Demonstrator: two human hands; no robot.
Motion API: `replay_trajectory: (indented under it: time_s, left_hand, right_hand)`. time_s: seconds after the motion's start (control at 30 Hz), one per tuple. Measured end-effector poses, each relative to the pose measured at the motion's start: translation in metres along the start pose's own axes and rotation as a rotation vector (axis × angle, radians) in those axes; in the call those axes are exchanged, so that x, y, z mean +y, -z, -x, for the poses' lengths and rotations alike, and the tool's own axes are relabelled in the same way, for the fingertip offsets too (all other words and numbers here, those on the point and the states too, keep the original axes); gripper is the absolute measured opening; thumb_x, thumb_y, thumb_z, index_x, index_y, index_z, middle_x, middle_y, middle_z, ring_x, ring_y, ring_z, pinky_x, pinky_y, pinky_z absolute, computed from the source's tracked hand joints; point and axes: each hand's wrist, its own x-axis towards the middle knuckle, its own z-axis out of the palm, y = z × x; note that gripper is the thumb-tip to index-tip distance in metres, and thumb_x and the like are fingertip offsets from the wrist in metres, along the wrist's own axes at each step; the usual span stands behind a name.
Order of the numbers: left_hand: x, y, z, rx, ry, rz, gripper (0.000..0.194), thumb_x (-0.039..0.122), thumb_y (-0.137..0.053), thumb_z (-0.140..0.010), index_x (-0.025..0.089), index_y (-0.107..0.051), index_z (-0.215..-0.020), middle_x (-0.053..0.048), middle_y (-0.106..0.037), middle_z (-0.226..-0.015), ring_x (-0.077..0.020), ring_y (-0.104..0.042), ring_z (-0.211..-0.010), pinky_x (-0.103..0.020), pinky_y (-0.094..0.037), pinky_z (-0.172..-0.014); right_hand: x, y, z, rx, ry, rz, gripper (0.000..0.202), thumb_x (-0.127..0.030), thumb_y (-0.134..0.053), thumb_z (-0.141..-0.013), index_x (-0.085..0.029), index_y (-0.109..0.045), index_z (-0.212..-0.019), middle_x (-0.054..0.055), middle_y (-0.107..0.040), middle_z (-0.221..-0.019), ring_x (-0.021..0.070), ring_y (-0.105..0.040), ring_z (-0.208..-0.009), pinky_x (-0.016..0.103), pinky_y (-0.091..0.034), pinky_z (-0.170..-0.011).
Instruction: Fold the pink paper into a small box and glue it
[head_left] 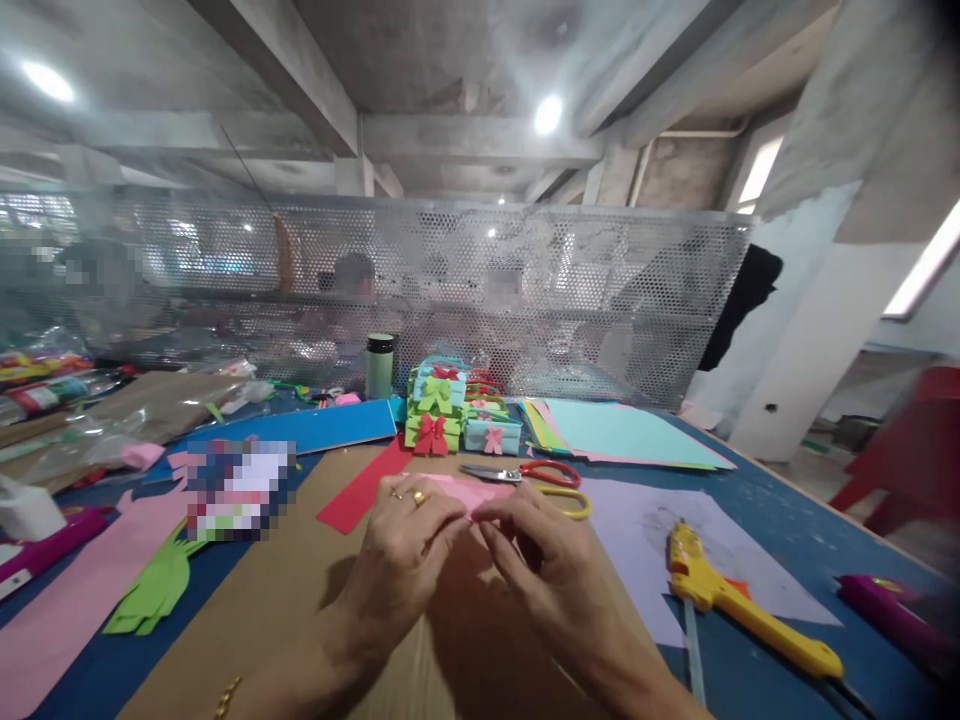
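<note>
Both hands meet over brown board at the middle of the table. My left hand [401, 550], with a ring on a finger, pinches a piece of pink paper [480, 490]. My right hand [544, 550] grips the same paper with thumb and fingertips close to the left ones. Fingers hide much of the paper, so its exact folds cannot be made out. Just beyond lie scissors [514, 474] with a red handle loop; a yellow loop [570, 502] shows beside my right hand. A red paper strip [364, 487] lies to the left.
Small paper boxes with bows [433, 405] are stacked at the back, near a green bottle [379, 368]. Coloured sheets [622, 432] lie at back right. A yellow glue gun [735, 600] rests at right; green paper pieces [154, 590] and pink paper [82, 590] lie left.
</note>
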Motion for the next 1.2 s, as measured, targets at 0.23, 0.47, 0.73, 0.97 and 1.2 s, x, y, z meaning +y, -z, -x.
replay_trajectory:
  time_s: [0.23,0.47,0.73,0.97,1.2]
  left_hand:
    - [-0.005,-0.002,-0.001,0.008,0.021,0.076,0.011,0.014,-0.06,-0.091,0.02,-0.066,-0.084,0.0,-0.066,-0.079,-0.0175,-0.055,-0.078,-0.033,-0.038,-0.073]
    - [-0.002,0.001,-0.001,-0.043,0.002,0.065,0.011,0.017,-0.059,-0.092,0.02,-0.068,-0.086,-0.001,-0.067,-0.081,-0.0187,-0.055,-0.08,-0.035,-0.037,-0.074]
    - [0.003,0.005,-0.005,-0.032,-0.015,0.03,0.014,0.019,-0.058,-0.093,0.021,-0.068,-0.082,-0.001,-0.062,-0.074,-0.018,-0.054,-0.076,-0.036,-0.034,-0.072]
    - [0.001,0.006,-0.005,-0.006,-0.022,0.079,0.013,0.017,-0.059,-0.093,0.021,-0.068,-0.084,0.0,-0.064,-0.075,-0.0176,-0.054,-0.076,-0.035,-0.034,-0.072]
    - [-0.001,0.004,-0.004,0.01,-0.027,0.136,0.013,0.016,-0.059,-0.092,0.021,-0.071,-0.089,-0.001,-0.067,-0.076,-0.0178,-0.056,-0.077,-0.034,-0.038,-0.071]
  right_hand:
    - [0.01,-0.009,0.0,0.141,0.247,0.166,0.018,-0.012,-0.051,-0.092,-0.019,-0.067,-0.089,0.002,-0.056,-0.073,0.0126,-0.053,-0.066,0.023,-0.041,-0.059]
    - [0.005,-0.001,0.0,0.053,0.223,0.262,0.017,-0.012,-0.05,-0.092,-0.018,-0.065,-0.085,0.004,-0.056,-0.077,0.0136,-0.052,-0.067,0.023,-0.039,-0.057]
    - [0.003,0.0,0.001,0.075,0.226,0.246,0.014,-0.013,-0.051,-0.091,-0.018,-0.063,-0.085,0.004,-0.055,-0.077,0.0141,-0.052,-0.068,0.024,-0.039,-0.058]
    - [0.0,0.001,-0.002,0.108,0.311,0.209,0.015,-0.012,-0.054,-0.091,-0.019,-0.067,-0.092,0.003,-0.056,-0.072,0.014,-0.051,-0.065,0.024,-0.039,-0.056]
    - [-0.003,-0.001,-0.002,0.118,0.321,0.129,0.015,-0.01,-0.054,-0.091,-0.017,-0.067,-0.091,0.003,-0.058,-0.072,0.0125,-0.053,-0.064,0.023,-0.039,-0.055]
